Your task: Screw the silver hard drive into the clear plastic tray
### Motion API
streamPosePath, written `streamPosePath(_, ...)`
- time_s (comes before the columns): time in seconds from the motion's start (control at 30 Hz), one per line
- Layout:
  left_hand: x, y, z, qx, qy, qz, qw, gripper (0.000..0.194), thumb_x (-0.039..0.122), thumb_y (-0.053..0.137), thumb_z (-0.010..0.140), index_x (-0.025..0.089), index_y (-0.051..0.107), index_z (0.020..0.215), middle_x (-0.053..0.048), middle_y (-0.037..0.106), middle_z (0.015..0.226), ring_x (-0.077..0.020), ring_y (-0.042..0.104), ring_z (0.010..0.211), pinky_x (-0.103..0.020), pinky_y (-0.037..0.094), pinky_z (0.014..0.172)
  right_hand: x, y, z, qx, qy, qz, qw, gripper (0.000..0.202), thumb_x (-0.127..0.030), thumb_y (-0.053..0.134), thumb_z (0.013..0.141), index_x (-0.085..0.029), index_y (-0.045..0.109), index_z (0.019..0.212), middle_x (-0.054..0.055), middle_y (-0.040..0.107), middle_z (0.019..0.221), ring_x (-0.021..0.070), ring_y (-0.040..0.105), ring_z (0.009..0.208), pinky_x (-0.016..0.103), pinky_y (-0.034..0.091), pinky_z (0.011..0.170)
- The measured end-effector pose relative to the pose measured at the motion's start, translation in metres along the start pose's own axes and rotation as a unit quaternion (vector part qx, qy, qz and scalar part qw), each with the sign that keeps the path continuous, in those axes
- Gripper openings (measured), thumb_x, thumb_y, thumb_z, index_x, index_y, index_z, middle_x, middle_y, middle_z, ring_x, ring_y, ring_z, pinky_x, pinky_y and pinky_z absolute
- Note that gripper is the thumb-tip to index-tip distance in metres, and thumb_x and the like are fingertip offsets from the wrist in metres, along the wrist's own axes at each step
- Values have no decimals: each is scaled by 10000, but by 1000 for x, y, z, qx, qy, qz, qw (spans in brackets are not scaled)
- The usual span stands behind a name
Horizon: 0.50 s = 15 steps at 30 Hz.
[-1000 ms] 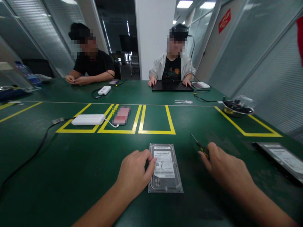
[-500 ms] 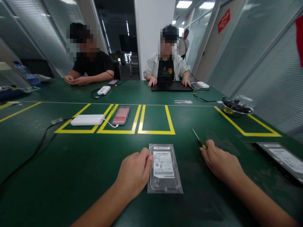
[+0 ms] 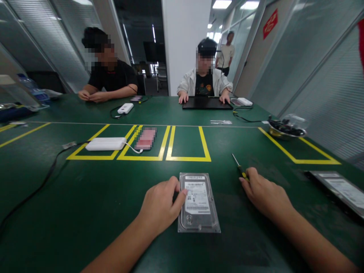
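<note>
A silver hard drive [image 3: 200, 218] with a white label lies flat on the green table. My left hand [image 3: 160, 203] grips its left side, the thumb over the label's edge and the curled fingers along the side. To the right, my right hand [image 3: 264, 189] rests low over the table, closed around a screwdriver [image 3: 240, 167] with a black and yellow handle. The screwdriver's thin metal shaft points forward and left, away from the drive. Most of its handle is hidden in my palm.
A second hard drive [image 3: 338, 189] lies at the right. Ahead are yellow tape outlines [image 3: 189, 159], a white power bank [image 3: 105, 144] cabled to a phone [image 3: 146, 138], and a bowl of dark parts [image 3: 287, 131]. Across the table, one person touches a black panel [image 3: 207, 103]; another sits left.
My left thumb has shifted right, farther over the drive's label, and parted from the index finger. My right hand and the screwdriver stay nearly still. The person across leans slightly right.
</note>
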<state>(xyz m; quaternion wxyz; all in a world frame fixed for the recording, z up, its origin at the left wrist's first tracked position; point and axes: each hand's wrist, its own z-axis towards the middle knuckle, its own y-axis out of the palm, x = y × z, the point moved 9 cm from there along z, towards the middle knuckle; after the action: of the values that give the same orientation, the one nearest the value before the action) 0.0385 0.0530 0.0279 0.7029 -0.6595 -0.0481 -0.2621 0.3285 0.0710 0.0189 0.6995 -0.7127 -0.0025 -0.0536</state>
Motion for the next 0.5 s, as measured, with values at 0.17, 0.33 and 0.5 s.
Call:
streamPosePath(0.17, -5, 3, 3, -2, -7, -15, 1000, 272, 476, 478, 937, 220, 450, 850, 7, 592, 730, -195, 564, 655, -289, 292, 568, 4, 0, -2, 17, -7, 5, 1000, 242, -420, 321, 1023, -196, 412, 1001, 66, 639, 930, 264, 685, 767, 278, 298, 468)
streamPosePath(0.33, -6, 5, 4, -6, -10, -13, 1000, 265, 474, 508, 910, 218, 454, 871, 4, 601, 749, -198, 571, 669, -287, 292, 568, 4, -5, -17, 44, -35, -43, 997, 247, -407, 358, 1011, -187, 471, 1010, 69, 613, 919, 246, 669, 753, 264, 305, 451)
streamPosePath(0.5, -8, 6, 4, -12, -14, -17, 1000, 263, 472, 524, 903, 222, 447, 872, 10, 598, 749, -201, 579, 677, -288, 299, 577, 25, -24, -37, 70, -72, -63, 993, 300, -333, 361, 1010, -184, 609, 929, 98, 597, 870, 217, 623, 705, 311, 414, 512)
